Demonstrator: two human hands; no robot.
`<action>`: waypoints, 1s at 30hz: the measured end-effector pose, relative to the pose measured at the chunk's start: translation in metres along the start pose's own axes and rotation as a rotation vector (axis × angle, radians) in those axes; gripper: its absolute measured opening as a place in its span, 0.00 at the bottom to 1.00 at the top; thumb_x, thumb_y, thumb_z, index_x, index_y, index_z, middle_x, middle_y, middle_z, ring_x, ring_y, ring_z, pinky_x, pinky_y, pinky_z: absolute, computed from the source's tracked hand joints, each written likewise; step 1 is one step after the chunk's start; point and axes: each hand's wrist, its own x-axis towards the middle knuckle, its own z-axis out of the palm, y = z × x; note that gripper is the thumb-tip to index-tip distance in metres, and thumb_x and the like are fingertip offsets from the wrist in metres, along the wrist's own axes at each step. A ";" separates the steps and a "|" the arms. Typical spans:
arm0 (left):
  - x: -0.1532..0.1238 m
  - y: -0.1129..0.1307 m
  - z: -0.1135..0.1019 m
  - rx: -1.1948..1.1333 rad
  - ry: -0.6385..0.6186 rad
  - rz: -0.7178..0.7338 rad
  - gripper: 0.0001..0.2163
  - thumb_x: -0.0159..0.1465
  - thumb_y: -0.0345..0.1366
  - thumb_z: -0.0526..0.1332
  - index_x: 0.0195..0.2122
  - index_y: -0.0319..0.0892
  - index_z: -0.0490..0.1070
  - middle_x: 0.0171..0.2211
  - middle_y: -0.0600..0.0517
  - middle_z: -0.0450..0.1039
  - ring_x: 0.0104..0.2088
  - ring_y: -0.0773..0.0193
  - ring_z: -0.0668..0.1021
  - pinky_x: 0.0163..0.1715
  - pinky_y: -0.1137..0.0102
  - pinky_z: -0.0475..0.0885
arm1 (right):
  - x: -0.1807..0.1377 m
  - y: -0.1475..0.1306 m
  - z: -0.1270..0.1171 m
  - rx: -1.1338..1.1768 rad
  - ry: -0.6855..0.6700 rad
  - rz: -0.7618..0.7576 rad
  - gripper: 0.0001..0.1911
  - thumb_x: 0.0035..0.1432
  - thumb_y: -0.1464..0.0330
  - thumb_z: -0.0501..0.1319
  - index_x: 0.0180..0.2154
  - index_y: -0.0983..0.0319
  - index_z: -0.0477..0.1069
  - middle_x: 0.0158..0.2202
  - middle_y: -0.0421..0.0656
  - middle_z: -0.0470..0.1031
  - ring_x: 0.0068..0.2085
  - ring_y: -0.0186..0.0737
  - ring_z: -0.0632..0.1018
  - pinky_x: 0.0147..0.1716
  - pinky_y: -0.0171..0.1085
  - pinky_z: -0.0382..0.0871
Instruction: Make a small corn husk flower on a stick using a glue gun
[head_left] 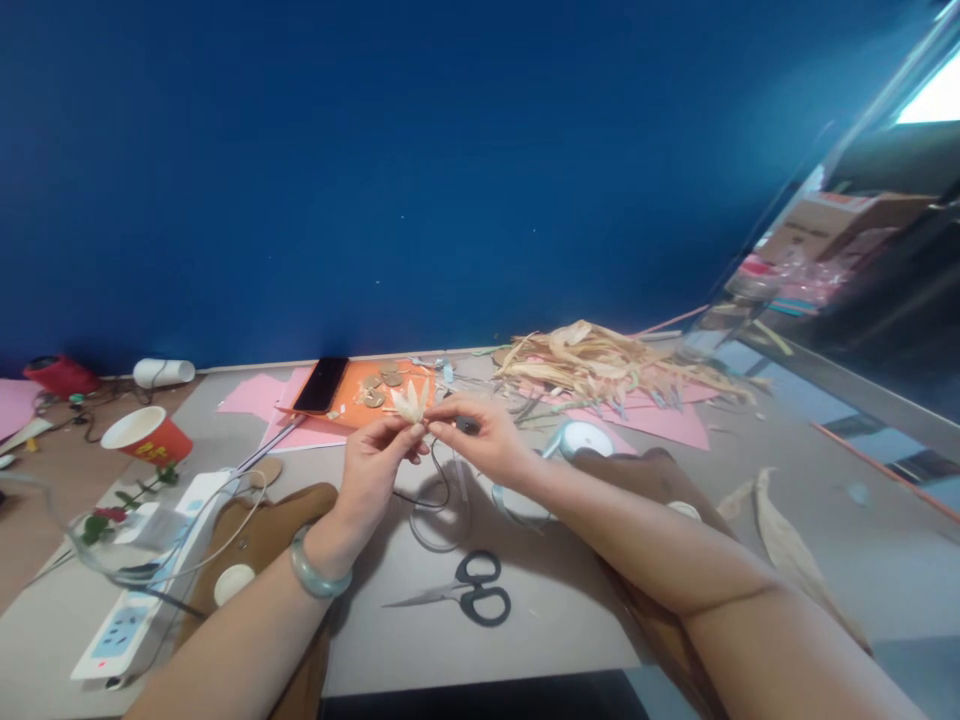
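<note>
And here, above the middle of the table (420,665), is the pale flower (409,402), petals fanned up, its base between two sets of fingertips! The left hand (379,455) has thumb and finger closed narrowly on it; the right hand (484,435) meets it from the other side in a tight pinch. Delicate business: those petals look thin and dry, so too hard a squeeze or a twist could split one, and if either pinch slackened the base might spread. Danger below as well: the scissors (466,592) lie towards the near edge, where a dropping wrist could catch them, and a dark cord (444,492) loops under the hands, ready to snag. Now, what can't we see? The fingers cover the flower's base, so any binding there is anyone's guess. A dark lump (467,425) shows by the right fingers; held or behind, I can't tell. The right forearm hides part of a spool (521,505), and the husks (600,365) along the far edge blur together.
</note>
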 end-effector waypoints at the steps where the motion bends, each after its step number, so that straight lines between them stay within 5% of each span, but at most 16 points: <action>1: -0.001 0.000 0.001 0.008 0.002 0.000 0.10 0.52 0.40 0.70 0.28 0.38 0.76 0.21 0.52 0.75 0.23 0.67 0.76 0.24 0.73 0.72 | -0.002 -0.001 0.003 0.031 0.037 -0.008 0.09 0.57 0.65 0.63 0.36 0.63 0.77 0.35 0.45 0.79 0.38 0.39 0.78 0.40 0.39 0.71; 19: -0.002 -0.004 0.000 0.219 0.126 0.255 0.09 0.53 0.38 0.70 0.26 0.38 0.75 0.22 0.52 0.77 0.24 0.67 0.78 0.27 0.73 0.74 | -0.012 0.006 0.016 0.147 0.119 -0.056 0.08 0.58 0.67 0.64 0.40 0.59 0.80 0.38 0.44 0.77 0.40 0.38 0.78 0.40 0.39 0.73; 30: -0.001 -0.015 -0.012 0.361 0.080 0.353 0.08 0.59 0.39 0.66 0.31 0.39 0.77 0.27 0.50 0.79 0.27 0.65 0.79 0.30 0.72 0.76 | -0.014 0.010 0.020 0.133 0.131 -0.095 0.09 0.59 0.67 0.63 0.41 0.58 0.79 0.40 0.45 0.78 0.42 0.39 0.78 0.43 0.40 0.74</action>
